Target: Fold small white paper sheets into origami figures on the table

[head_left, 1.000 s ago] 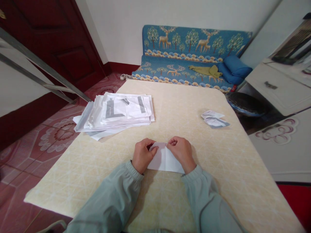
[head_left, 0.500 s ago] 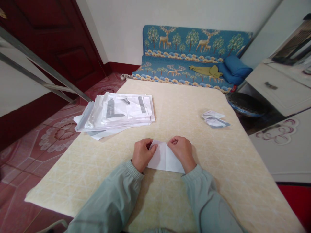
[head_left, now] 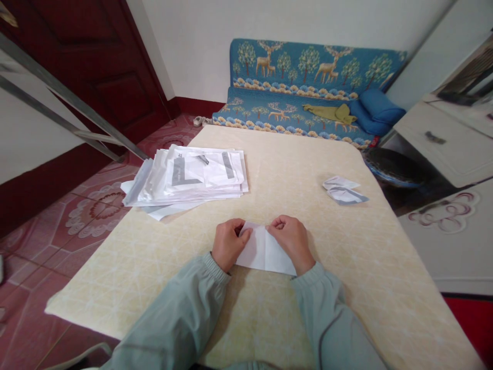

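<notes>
Folding a white paper sheet point(head_left: 264, 252) on a cream lattice-patterned tabletop point(head_left: 358, 288), centred toward the near edge, with the bare left hand point(head_left: 228, 244) and bare right hand point(head_left: 290, 240) curled and close together, fingertips pinching the sheet's upper edge on either side of its central fold. Creasing that fold appears to be the step in hand, a firm flattening pass along the ridge seeming the next need. Lying by the left edge, a loose pile of white paper sleeves point(head_left: 185, 177); near the right edge, a small crumpled white-and-grey paper piece point(head_left: 344, 191).
</notes>
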A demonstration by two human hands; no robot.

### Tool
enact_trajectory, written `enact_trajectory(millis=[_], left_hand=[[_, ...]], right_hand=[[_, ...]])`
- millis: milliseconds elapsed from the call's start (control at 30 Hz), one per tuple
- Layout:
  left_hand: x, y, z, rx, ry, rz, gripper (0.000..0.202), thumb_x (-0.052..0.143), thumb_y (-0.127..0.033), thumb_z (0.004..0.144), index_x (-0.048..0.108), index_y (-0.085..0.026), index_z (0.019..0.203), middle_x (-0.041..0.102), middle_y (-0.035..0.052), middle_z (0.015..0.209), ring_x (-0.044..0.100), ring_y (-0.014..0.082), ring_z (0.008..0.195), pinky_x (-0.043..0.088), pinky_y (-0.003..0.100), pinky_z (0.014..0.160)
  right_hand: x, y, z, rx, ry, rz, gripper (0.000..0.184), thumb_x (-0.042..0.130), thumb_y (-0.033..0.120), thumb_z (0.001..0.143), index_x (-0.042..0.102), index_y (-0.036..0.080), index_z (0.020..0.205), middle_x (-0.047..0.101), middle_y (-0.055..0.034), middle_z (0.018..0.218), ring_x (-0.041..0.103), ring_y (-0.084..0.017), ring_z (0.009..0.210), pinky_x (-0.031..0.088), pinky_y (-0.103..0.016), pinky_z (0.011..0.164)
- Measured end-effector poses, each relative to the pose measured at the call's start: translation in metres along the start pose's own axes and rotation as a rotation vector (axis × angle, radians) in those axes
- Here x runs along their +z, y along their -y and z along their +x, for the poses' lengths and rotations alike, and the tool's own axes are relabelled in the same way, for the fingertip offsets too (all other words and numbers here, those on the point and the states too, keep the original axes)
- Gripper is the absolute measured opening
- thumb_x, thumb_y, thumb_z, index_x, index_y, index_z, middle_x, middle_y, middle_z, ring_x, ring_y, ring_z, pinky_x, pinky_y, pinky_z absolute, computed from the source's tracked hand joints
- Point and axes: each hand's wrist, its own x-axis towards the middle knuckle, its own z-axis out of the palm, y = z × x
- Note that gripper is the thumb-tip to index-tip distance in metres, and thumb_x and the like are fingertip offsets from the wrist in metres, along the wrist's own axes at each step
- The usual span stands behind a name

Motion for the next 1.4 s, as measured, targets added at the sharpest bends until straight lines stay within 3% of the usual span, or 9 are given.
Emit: enact_trajectory(millis=[333,567,900,1167,1400], left_hand=[[-0.001,-0.001,0.0,-0.002,-0.006,-0.028,0.012,0.061,-0.021,0.074,0.069,-0.013,0.074,0.064,0.0001,0.064,0.053,0.0105,0.056,0.038,0.021,0.054],[-0.001,-0.002,-0.006,0.132,-0.031,0.026,0.008,0.063,-0.017,0.075,0.069,-0.016,0.079,0.065,0.0013,0.073,0.055,0.0108,0.061,0.042,0.022,0.06],[0.0,-0.01,-0.018,0.233,0.036,0.114,0.021,0.061,-0.007,0.074,0.073,-0.02,0.084,0.062,0.0007,0.074,0.055,0.0106,0.063,0.041,0.022,0.059],[0.001,-0.013,-0.023,0.309,0.113,0.342,0.021,0.057,-0.013,0.079,0.074,-0.024,0.087,0.063,0.0023,0.08,0.058,0.0158,0.079,0.044,0.026,0.068],[-0.002,-0.015,-0.024,0.345,0.169,0.425,0.022,0.054,-0.015,0.084,0.074,-0.025,0.088,0.062,0.0031,0.081,0.056,0.0168,0.081,0.045,0.027,0.068]], right_hand=[[-0.001,0.004,-0.001,0.027,-0.002,-0.049,0.01,0.063,0.033,0.066,0.067,0.025,0.064,0.067,0.0025,0.063,0.058,-0.013,0.058,0.031,-0.023,0.05],[-0.002,0.005,0.0,0.028,0.011,-0.077,0.01,0.063,0.033,0.066,0.068,0.025,0.064,0.067,0.0015,0.063,0.058,-0.013,0.058,0.03,-0.024,0.05],[-0.003,0.009,0.0,0.043,0.012,-0.085,0.011,0.063,0.034,0.065,0.068,0.024,0.062,0.068,0.0014,0.062,0.059,-0.014,0.059,0.031,-0.024,0.05],[-0.002,0.006,0.001,0.042,0.012,-0.084,0.011,0.064,0.034,0.066,0.067,0.024,0.063,0.067,0.0013,0.063,0.058,-0.013,0.058,0.031,-0.023,0.05],[-0.003,0.008,0.001,0.049,0.019,-0.085,0.011,0.064,0.033,0.066,0.068,0.023,0.063,0.068,0.0004,0.064,0.058,-0.013,0.057,0.032,-0.022,0.05]])
